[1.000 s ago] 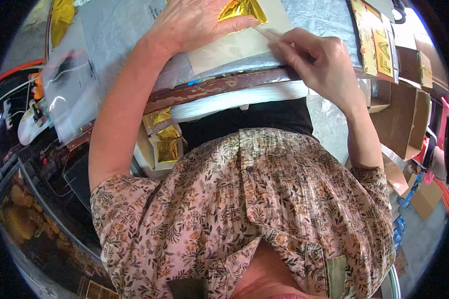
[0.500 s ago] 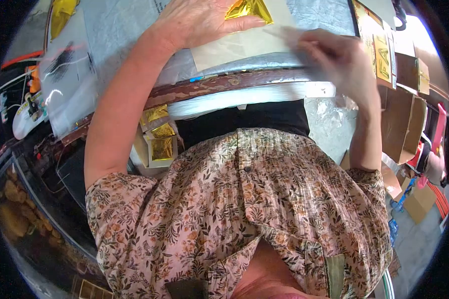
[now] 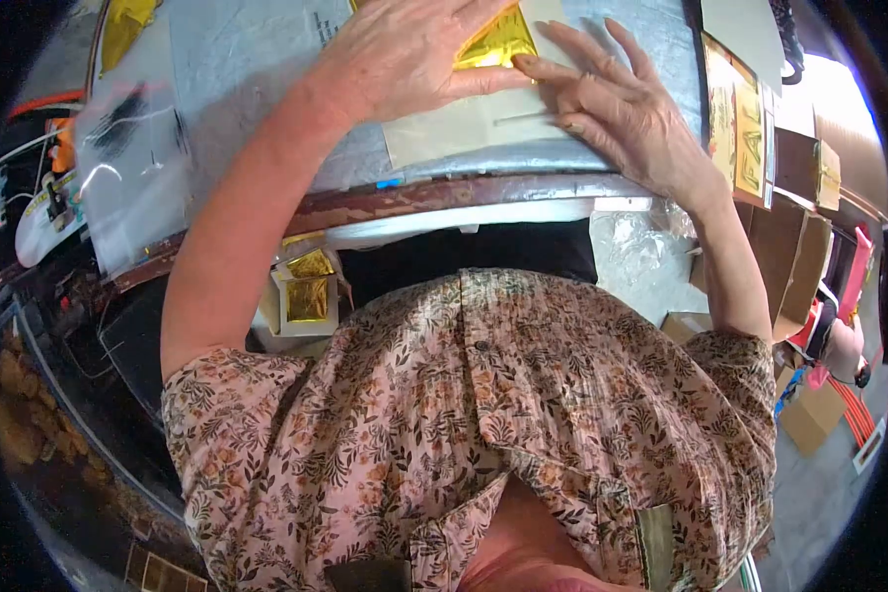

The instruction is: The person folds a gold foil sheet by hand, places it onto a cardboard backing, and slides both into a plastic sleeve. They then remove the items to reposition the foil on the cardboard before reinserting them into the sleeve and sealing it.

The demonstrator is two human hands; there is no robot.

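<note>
My left hand (image 3: 414,59) lies over a shiny gold foil piece (image 3: 503,41), its thumb stretched along the foil's lower edge and its fingers apart. The foil rests on a cream paper sheet (image 3: 434,140) on the covered table. From the right, my right hand (image 3: 622,113) reaches in with one fingertip touching the foil's right corner. Its thumb and a curled finger appear to pinch a thin pale stick (image 3: 523,119) that points left over the paper. The other fingers of this hand are spread out.
Wood trim edges the bluish plastic-covered table (image 3: 257,109). A framed gold-lettered sign (image 3: 750,128) stands at the right, with cardboard boxes (image 3: 794,257) beyond. Below the table edge sits a small box of gold foil (image 3: 308,298). A clear sheet (image 3: 133,187) overhangs at left.
My right hand, blurred before, has moved left to the foil's corner, and its fingers have spread. My left hand has stayed at the foil with only a small shift.
</note>
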